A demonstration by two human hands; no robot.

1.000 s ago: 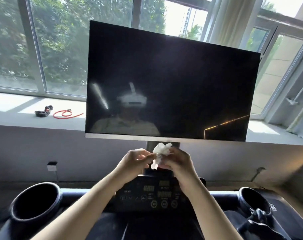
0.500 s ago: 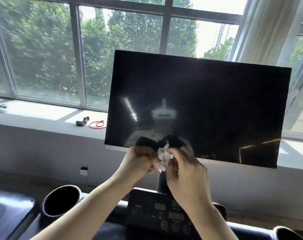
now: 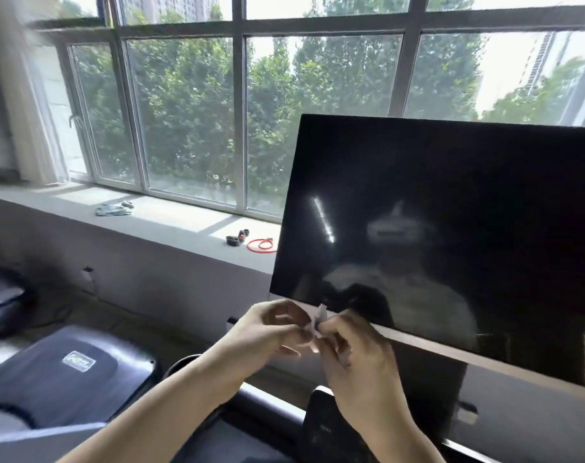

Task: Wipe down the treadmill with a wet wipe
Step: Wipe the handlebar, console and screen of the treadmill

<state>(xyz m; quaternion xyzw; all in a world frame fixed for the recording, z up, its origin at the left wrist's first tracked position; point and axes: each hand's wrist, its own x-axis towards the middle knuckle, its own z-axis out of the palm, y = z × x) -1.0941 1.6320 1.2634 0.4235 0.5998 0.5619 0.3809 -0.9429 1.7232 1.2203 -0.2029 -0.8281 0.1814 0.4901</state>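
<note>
Cloth (image 3: 112, 209), crumpled and grey, lies on the sill (image 3: 171, 228) beside a red loop (image 3: 261, 244). Left hand (image 3: 267, 332) and right hand (image 3: 354, 355) meet fingertip to fingertip, both pinching a small crumpled white wet wipe (image 3: 319, 324) between them, in front of the glossy black screen's (image 3: 451, 228) lower-left corner. Forearms are raised, fingers curled inward.

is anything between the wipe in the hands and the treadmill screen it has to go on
Nothing visible. Both the left hand and right hand pinch the wet wipe just in front of the screen, at its lower left edge.
</note>
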